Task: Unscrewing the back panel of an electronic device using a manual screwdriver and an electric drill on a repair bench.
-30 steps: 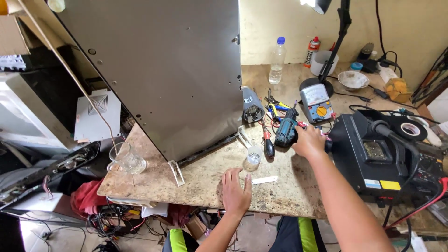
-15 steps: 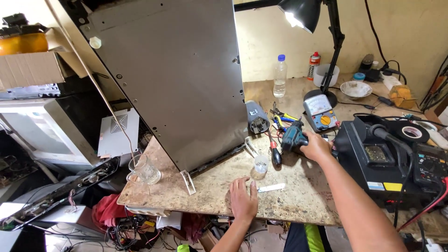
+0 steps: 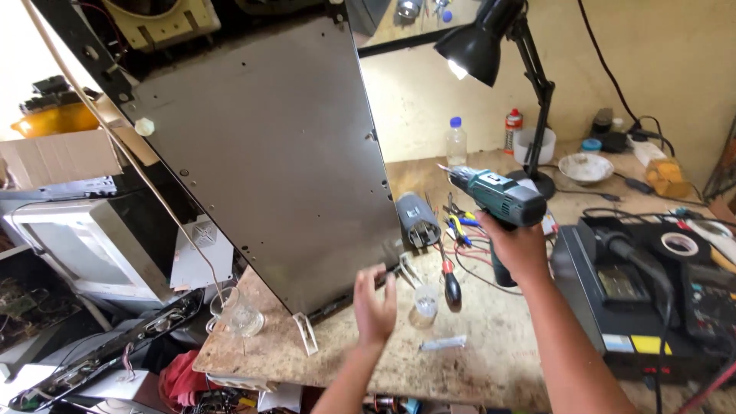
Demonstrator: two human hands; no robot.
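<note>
My right hand (image 3: 520, 244) grips a teal cordless drill (image 3: 498, 198), held up above the workbench (image 3: 475, 368) with its bit pointing left toward a large grey metal panel (image 3: 268, 169). The panel stands tilted on the bench's left part, resting on small white feet (image 3: 305, 333). My left hand (image 3: 374, 300) is raised with fingers apart, right by the panel's lower right edge; contact is unclear. A small clear plastic cup (image 3: 425, 303) and a red-handled screwdriver (image 3: 451, 285) lie on the bench between my hands.
A black desk lamp (image 3: 491, 46) shines over the bench. A plastic bottle (image 3: 456, 142), a white bowl (image 3: 586, 167), pliers and wires lie behind. A black instrument box (image 3: 636, 299) with a tape roll (image 3: 679, 244) stands right. An old monitor (image 3: 92, 245) and glass cup (image 3: 234, 314) are left.
My right hand has lifted the drill off the bench and turned it toward the panel. My left hand has risen from the benchtop to the panel's lower edge. The view has tilted upward.
</note>
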